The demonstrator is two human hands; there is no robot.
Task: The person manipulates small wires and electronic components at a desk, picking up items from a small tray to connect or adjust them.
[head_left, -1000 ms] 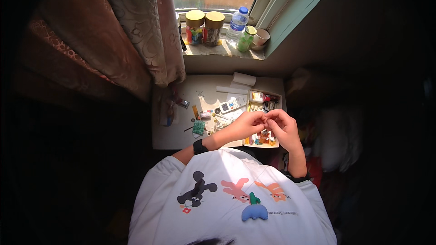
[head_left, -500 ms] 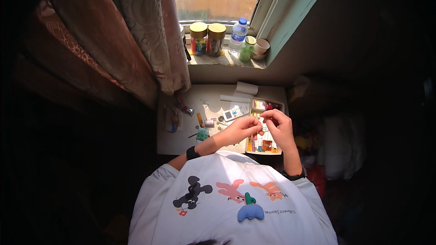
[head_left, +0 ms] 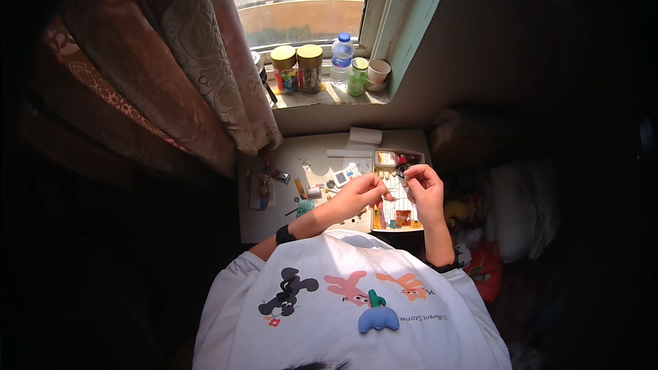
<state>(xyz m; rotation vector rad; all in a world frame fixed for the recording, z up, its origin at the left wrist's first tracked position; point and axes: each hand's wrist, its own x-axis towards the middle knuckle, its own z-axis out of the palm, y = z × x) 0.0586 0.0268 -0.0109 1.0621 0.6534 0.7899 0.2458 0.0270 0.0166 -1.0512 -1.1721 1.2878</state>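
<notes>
The left hand (head_left: 367,194) has its thumb and fingers bunched close together. The right hand (head_left: 426,192) is just beside it, not touching, with its fingers bent in toward the thumb. If either hand pinches something, it is too small to tell. The open box (head_left: 397,230) sits on the surface (head_left: 264,227), right under the right hand. Inside, a little orange piece (head_left: 403,218) lies on the near side of that hand, and a white bottle (head_left: 387,158) with a label lies past it. Just past the left hand is a white remote control (head_left: 343,177). Far past both hands, a water bottle (head_left: 341,62) wears a blue label. Small dark words are printed on the white shirt (head_left: 308,332), nearer than the hands.
</notes>
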